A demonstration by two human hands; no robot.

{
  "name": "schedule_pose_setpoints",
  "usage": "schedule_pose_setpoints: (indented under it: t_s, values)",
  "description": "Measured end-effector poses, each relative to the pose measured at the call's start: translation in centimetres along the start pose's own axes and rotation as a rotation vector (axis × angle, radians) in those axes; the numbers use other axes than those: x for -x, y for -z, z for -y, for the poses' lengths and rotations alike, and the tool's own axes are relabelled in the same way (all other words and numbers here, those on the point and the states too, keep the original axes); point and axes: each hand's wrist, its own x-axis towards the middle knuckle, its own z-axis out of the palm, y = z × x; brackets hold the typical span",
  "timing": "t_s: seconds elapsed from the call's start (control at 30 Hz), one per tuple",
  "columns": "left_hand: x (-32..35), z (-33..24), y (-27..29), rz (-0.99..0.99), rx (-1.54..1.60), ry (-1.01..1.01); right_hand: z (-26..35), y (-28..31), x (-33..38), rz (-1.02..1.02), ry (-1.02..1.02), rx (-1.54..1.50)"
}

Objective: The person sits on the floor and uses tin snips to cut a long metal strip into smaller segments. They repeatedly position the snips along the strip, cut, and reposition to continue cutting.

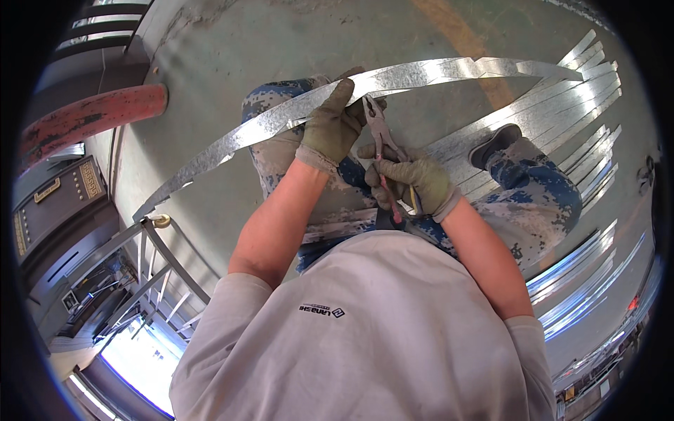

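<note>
A long, shiny galvanized metal strip (435, 71) crosses in front of me from the lower left to the upper right. My left hand (332, 125), in an olive work glove, grips it near its middle, thumb on top. Gloved alike, my right hand (419, 181) is closed round the handles of a pair of pliers (380, 128). The plier jaws point up at the strip's near edge, just right of my left hand. Whether the jaws pinch the edge I cannot tell.
Many metal strips (523, 123) lie fanned on the green floor at right, beside my shoe (494, 145). More strips (583, 281) lie lower right. At left stand a red curved pipe (98, 121), a metal-framed cart (165, 256) and a dark panelled door (60, 198).
</note>
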Motion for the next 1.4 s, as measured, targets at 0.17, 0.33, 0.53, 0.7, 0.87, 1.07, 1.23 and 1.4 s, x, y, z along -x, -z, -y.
schedule_pose_setpoints:
  t_s: [0.17, 0.33, 0.53, 0.7, 0.87, 1.07, 1.23, 1.4]
  values:
    - [-0.2, -0.1, 0.0, -0.006, 0.018, 0.028, -0.4, 0.2, -0.3, 0.106, 0.009, -0.102]
    - [-0.6, -0.1, 0.3, 0.011, 0.016, 0.032, 0.5, -1.1, 0.7, -0.034, 0.027, 0.059]
    - [-0.8, 0.1, 0.4, -0.038, 0.065, 0.037, 0.3, -0.4, 2.4, -0.242, 0.067, 0.249]
    - [-0.8, 0.0, 0.9, -0.008, 0.039, 0.022, 0.6, 0.4, 1.6, -0.298, 0.096, 0.499]
    - [-0.6, 0.2, 0.2, -0.051, 0.022, 0.008, 0.9, -0.1, 1.3, -0.334, 0.029, 0.56]
    - [-0.5, 0.3, -0.1, -0.119, -0.03, -0.004, 1.2, -0.6, 0.8, -0.387, -0.015, 0.683]
    - [-0.5, 0.3, 0.0, -0.111, 0.005, -0.011, 0.8, -1.3, 1.7, -0.33, 0.085, 0.516]
    - [-0.4, 0.4, -0.9, -0.144, -0.04, -0.036, 0.0, -1.0, 1.3, -0.357, 0.155, 0.532]
